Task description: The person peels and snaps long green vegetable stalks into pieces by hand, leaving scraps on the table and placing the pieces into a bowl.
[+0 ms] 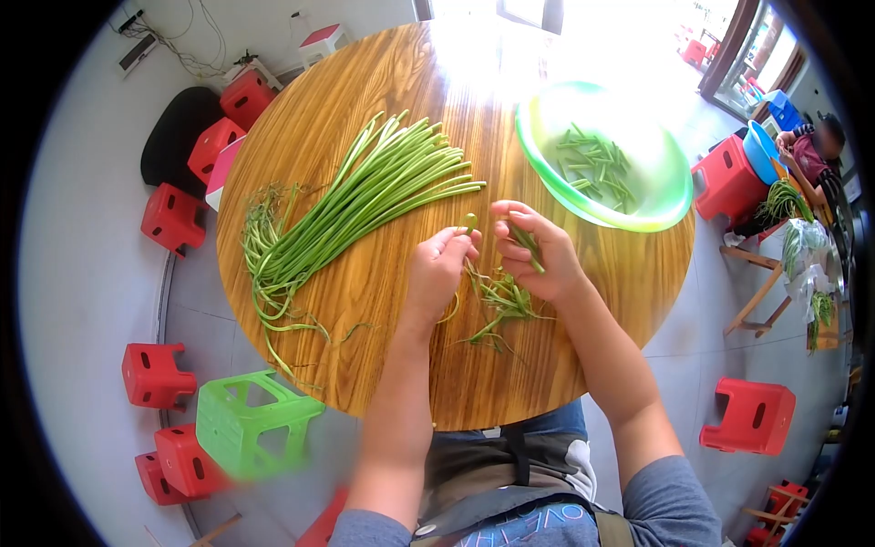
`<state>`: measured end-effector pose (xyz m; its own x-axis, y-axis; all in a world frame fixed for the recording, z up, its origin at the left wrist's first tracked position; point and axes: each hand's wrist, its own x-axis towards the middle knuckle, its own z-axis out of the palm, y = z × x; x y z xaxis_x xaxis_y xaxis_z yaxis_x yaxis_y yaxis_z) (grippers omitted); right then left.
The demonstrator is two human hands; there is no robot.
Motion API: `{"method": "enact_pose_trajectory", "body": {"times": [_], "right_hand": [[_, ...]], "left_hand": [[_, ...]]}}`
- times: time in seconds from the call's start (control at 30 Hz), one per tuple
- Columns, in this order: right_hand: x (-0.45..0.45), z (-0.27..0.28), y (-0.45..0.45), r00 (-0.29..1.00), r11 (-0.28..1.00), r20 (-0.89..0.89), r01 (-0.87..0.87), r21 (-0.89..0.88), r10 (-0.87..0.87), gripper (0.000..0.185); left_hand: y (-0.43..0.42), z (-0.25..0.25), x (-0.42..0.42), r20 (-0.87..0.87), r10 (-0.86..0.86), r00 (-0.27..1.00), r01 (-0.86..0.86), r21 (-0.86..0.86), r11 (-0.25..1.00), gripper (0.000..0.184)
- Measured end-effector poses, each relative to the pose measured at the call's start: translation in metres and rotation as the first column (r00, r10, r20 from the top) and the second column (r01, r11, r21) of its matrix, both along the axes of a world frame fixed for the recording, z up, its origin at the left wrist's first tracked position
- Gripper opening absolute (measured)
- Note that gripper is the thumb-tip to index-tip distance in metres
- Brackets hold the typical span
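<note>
Over the near middle of the round table, my left hand [439,269] pinches a small green stem piece [470,221] between thumb and finger. My right hand [540,251], close beside it, is curled around short cut lengths of green stem [526,244]. Below the hands lies a small heap of thin, leafy trimmings [503,299]. To the left, a large bunch of long green vegetable stems [355,205] is spread on the wood, its thin curly ends toward the left. A translucent green basin [670,182] at the right holds short stem pieces [597,169].
The wooden table [310,109] is ringed by red stools [173,219] and a green stool [241,424] on the left. Another red stool [752,417] stands at the right. Farther right, a person [807,150] sits by a blue basin [758,150] and more greens [786,202].
</note>
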<state>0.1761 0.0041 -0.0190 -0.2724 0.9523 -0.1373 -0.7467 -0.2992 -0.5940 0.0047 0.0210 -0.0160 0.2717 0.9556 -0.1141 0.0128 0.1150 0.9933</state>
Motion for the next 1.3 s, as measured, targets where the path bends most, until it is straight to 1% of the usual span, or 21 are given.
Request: {"method": "enact_pose_trajectory", "body": {"times": [0.03, 0.1, 0.2, 0.23, 0.27, 0.3, 0.4, 0.43, 0.5, 0.6, 0.63, 0.7, 0.73, 0.8, 0.83, 0.93, 1.0, 1.03, 1.13, 1.23, 1.3], "right_hand": [[0.001, 0.001, -0.001, 0.999, 1.0, -0.037, 0.005, -0.012, -0.005, 0.02], [0.003, 0.003, -0.002, 0.994, 0.999, -0.112, 0.012, -0.037, -0.016, 0.02], [0.003, -0.005, 0.0, 1.0, 0.999, -0.027, 0.016, 0.031, -0.015, 0.019], [0.0, -0.003, -0.001, 0.974, 0.993, 0.21, 0.06, 0.105, -0.081, 0.019], [-0.006, 0.0, -0.004, 0.89, 0.979, 0.428, 0.085, 0.187, -0.159, 0.018], [-0.013, 0.004, -0.006, 0.751, 0.958, 0.614, 0.089, 0.271, -0.243, 0.018], [-0.022, -0.009, -0.004, 0.643, 0.872, 0.618, 0.175, 0.457, -0.453, 0.012], [-0.021, -0.011, -0.004, 0.55, 0.827, 0.643, 0.176, 0.534, -0.533, 0.011], [-0.018, -0.013, -0.002, 0.348, 0.723, 0.649, 0.15, 0.674, -0.677, 0.01], [-0.014, -0.009, -0.004, 0.262, 0.74, 0.694, 0.164, 0.653, -0.67, 0.012], [-0.016, -0.005, -0.006, 0.203, 0.673, 0.646, 0.123, 0.729, -0.736, 0.011], [-0.024, 0.002, -0.01, 0.097, 0.524, 0.519, 0.021, 0.852, -0.849, 0.008], [-0.026, -0.002, -0.01, 0.144, 0.525, 0.519, 0.003, 0.851, -0.843, 0.008], [-0.031, -0.013, -0.009, 0.236, 0.519, 0.511, -0.032, 0.854, -0.826, 0.009], [-0.033, -0.013, -0.012, 0.307, 0.627, 0.602, -0.021, 0.778, -0.737, 0.01], [-0.027, -0.006, -0.014, 0.585, 0.81, 0.699, -0.118, 0.575, -0.411, 0.009], [-0.018, 0.009, -0.018, 0.661, 0.87, 0.742, -0.294, 0.395, -0.114, 0.01], [-0.013, 0.016, -0.018, 0.672, 0.87, 0.739, -0.388, 0.305, 0.041, 0.01], [-0.005, 0.023, -0.017, 0.546, 0.797, 0.838, -0.504, 0.331, -0.002, 0.014], [0.003, 0.014, -0.012, 0.389, 0.855, 0.921, -0.48, 0.199, 0.004, 0.018], [0.004, 0.014, -0.011, 0.376, 0.85, 0.921, -0.448, 0.276, -0.101, 0.02]], "left_hand": [[0.002, -0.002, -0.002, 0.061, -0.036, 0.997, 0.039, -0.048, 0.998, 0.02], [0.001, -0.002, -0.001, 0.08, -0.024, 0.996, 0.027, -0.041, 0.999, 0.02], [0.0, -0.004, 0.0, 0.018, -0.05, 0.999, 0.051, -0.033, 0.998, 0.022], [0.0, -0.005, 0.0, -0.018, -0.066, 0.998, 0.065, -0.032, 0.997, 0.023], [-0.001, -0.004, 0.0, -0.029, -0.061, 0.998, 0.06, -0.015, 0.998, 0.023], [-0.003, -0.001, 0.002, -0.039, -0.055, 0.998, 0.055, 0.003, 0.998, 0.024], [-0.005, 0.0, 0.006, -0.052, -0.042, 0.998, 0.043, 0.036, 0.998, 0.022], [-0.006, 0.001, 0.007, -0.053, -0.037, 0.998, 0.04, 0.044, 0.998, 0.022], [-0.007, 0.002, 0.004, -0.109, -0.121, 0.987, 0.116, -0.049, 0.992, 0.021], [-0.005, 0.004, -0.002, -0.107, -0.216, 0.97, 0.2, -0.144, 0.969, 0.02], [-0.005, 0.004, -0.003, -0.093, -0.242, 0.966, 0.224, -0.166, 0.96, 0.02], [-0.007, 0.014, -0.004, -0.046, -0.136, 0.99, 0.125, -0.195, 0.973, 0.019], [-0.007, 0.017, -0.004, -0.024, -0.08, 0.997, 0.073, -0.21, 0.975, 0.019], [-0.005, 0.017, -0.01, 0.175, -0.014, 0.984, 0.064, -0.28, 0.958, 0.019], [-0.004, 0.014, -0.013, 0.27, 0.024, 0.963, 0.065, -0.316, 0.947, 0.018], [0.008, -0.001, -0.018, 0.351, 0.147, 0.925, -0.007, -0.369, 0.929, 0.019], [0.013, -0.003, -0.026, 0.313, 0.184, 0.932, -0.057, -0.376, 0.925, 0.021], [0.014, -0.003, -0.029, 0.307, 0.194, 0.932, -0.072, -0.367, 0.927, 0.021], [0.015, 0.002, -0.033, 0.333, 0.176, 0.926, -0.046, -0.364, 0.93, 0.02], [0.008, 0.016, -0.032, 0.37, 0.107, 0.923, 0.035, -0.355, 0.934, 0.02], [0.004, 0.022, -0.029, 0.359, 0.049, 0.932, 0.074, -0.321, 0.944, 0.021]]}}
